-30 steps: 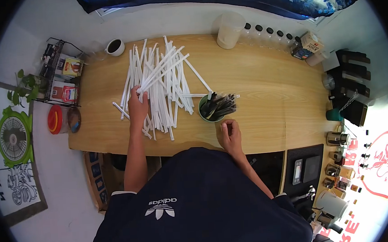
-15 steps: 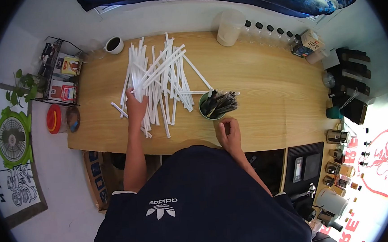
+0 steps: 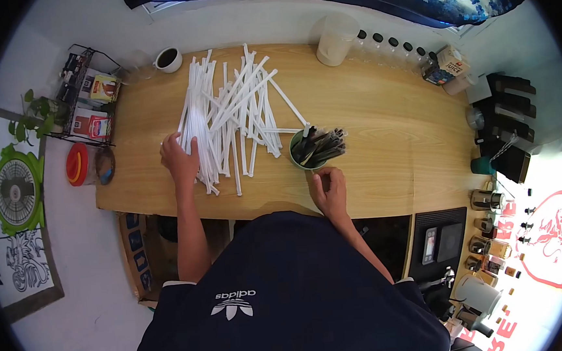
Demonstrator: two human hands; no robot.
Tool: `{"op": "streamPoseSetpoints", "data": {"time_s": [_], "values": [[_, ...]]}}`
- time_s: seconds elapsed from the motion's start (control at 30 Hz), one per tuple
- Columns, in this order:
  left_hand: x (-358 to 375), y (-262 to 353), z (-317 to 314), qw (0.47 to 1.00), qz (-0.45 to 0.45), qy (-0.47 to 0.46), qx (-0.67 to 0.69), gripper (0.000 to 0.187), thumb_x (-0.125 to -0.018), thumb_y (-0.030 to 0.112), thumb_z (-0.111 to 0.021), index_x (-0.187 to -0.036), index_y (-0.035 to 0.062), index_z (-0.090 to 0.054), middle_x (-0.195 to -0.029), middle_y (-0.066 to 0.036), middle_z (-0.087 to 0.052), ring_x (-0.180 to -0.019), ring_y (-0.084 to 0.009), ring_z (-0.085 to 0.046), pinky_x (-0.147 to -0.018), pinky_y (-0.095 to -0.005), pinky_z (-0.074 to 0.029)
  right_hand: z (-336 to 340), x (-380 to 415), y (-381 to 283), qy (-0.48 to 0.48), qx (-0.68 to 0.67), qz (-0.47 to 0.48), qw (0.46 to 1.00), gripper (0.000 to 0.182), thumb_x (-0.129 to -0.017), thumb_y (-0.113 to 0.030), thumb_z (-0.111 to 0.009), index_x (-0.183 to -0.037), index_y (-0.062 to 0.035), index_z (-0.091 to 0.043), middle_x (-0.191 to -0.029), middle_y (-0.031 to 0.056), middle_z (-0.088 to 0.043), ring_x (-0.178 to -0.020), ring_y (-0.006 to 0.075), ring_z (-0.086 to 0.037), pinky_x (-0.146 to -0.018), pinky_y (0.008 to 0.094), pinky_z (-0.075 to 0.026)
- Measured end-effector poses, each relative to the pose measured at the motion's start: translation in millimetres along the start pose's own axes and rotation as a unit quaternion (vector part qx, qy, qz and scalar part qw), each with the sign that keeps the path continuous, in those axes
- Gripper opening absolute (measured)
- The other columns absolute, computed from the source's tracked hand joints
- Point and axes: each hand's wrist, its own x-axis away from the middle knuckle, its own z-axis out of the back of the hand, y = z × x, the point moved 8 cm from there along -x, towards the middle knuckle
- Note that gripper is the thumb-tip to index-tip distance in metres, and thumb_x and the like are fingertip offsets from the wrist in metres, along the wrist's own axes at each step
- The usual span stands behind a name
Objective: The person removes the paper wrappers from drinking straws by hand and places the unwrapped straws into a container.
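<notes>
Left hand [image 3: 179, 159] sits fingers apart, no grip visible, at the left edge of the white straws [image 3: 200, 125]; a sideways push could scatter them, since they lie loose and crossed. Right hand [image 3: 329, 189] curls at the near side of the green cup [image 3: 292, 154], can't tell if gripping; a knock could tip it, spilling its dark bundle [image 3: 321, 145] across the tabletop [image 3: 381, 123].

The straws [image 3: 231, 114] lie on the table [image 3: 384, 162] left of the cup [image 3: 298, 164], bottles [image 3: 392, 53] behind to the right.
</notes>
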Motion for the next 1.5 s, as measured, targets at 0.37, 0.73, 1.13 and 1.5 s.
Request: {"op": "streamPoseSetpoints", "data": {"time_s": [0.37,0.73,1.13,1.5], "values": [[53.1,-74.9,-2.8,0.994,0.094,0.045,-0.034,0.050,-0.093,0.042,-0.068,-0.122,0.0028,-0.057,-0.120,-0.018,-0.056,-0.116,-0.0344,-0.050,-0.103,-0.0483,-0.037,-11.6,-1.6,-11.3,-0.041,0.042,0.029,0.998,0.022,-0.091,-0.020,-0.071,-0.098,-0.0042,-0.058,-0.093,0.0121,-0.059,-0.090,0.0321,-0.055,-0.083,0.0411,-0.040],[59.4,-63.5,5.4,0.989,0.059,0.129,0.038,0.024,-0.092,0.025,-0.069,-0.100,0.0034,-0.061,-0.105,-0.013,-0.059,-0.101,-0.0339,-0.055,-0.091,-0.0453,-0.042,-15.3,-2.1,-11.6,-0.041,0.052,0.043,0.997,0.026,-0.090,-0.024,-0.074,-0.095,-0.0042,-0.058,-0.091,0.0107,-0.060,-0.089,0.0312,-0.055,-0.082,0.0417,-0.041],[54.9,-57.2,4.9,0.991,0.081,0.095,0.038,0.029,-0.087,0.028,-0.074,-0.097,0.0049,-0.060,-0.108,-0.011,-0.059,-0.105,-0.0332,-0.054,-0.092,-0.0456,-0.043,-12.9,-3.0,-14.6,-0.034,0.036,0.027,0.998,0.020,-0.090,-0.020,-0.072,-0.093,-0.0046,-0.059,-0.089,0.0117,-0.059,-0.086,0.0315,-0.054,-0.081,0.0412,-0.041],[58.2,-73.2,0.9,0.987,0.074,0.098,0.102,0.018,-0.086,0.015,-0.069,-0.094,0.0012,-0.059,-0.112,-0.013,-0.058,-0.107,-0.0336,-0.054,-0.091,-0.0436,-0.046,-9.9,-3.6,-12.6,-0.011,0.043,0.039,0.998,0.023,-0.089,-0.021,-0.074,-0.090,-0.0045,-0.058,-0.086,0.0117,-0.059,-0.085,0.0322,-0.055,-0.079,0.0425,-0.042]]}}
